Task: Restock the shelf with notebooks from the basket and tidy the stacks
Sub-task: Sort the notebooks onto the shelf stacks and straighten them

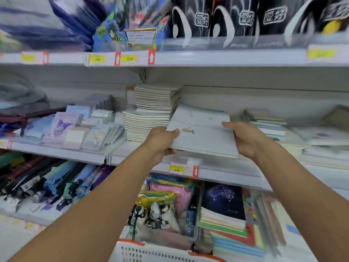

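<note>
So from my feed, the only open slot on the middle shelf [188, 168] is where my hands [162, 140] hold the notebook bundle [202, 133]. The tall notebook stack [151, 112] walls off the left, touching the bundle's left edge. Lower stacks [272, 123] crowd the right. The upper shelf [207, 57] caps things overhead, with decent room above the bundle. Down below, the basket [160, 252] rim sits between my forearms.
</note>
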`<act>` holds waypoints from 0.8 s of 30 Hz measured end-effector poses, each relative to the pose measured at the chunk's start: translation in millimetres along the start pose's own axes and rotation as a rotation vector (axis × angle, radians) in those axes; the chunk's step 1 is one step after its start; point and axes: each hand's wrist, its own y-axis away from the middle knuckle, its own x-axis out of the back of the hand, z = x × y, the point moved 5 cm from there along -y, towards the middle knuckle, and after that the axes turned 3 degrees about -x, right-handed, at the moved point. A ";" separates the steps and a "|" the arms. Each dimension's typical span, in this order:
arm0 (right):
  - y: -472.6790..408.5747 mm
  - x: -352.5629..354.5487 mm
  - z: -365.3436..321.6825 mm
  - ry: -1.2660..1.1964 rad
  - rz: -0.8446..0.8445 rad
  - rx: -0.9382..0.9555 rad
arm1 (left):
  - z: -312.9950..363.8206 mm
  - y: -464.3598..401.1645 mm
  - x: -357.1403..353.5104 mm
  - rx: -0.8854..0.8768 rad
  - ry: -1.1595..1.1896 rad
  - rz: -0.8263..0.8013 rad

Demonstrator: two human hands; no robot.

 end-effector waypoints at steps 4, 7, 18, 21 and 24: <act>-23.2 13.8 1.1 0.283 0.002 0.047 | -18.0 -27.1 -20.6 0.085 0.084 -0.072; -27.4 18.2 -0.7 0.643 -0.051 0.114 | -28.9 -37.1 -28.9 0.024 0.124 -0.116; -100.0 21.2 -8.6 0.942 -0.015 0.127 | -33.8 -116.2 -32.0 -0.073 -0.130 0.194; -119.1 25.5 -1.5 0.871 -0.014 0.125 | -40.1 -126.9 -27.5 -0.119 -0.180 0.292; -114.7 18.5 -1.7 0.786 -0.012 0.124 | -39.6 -126.4 -24.2 -0.188 -0.294 0.380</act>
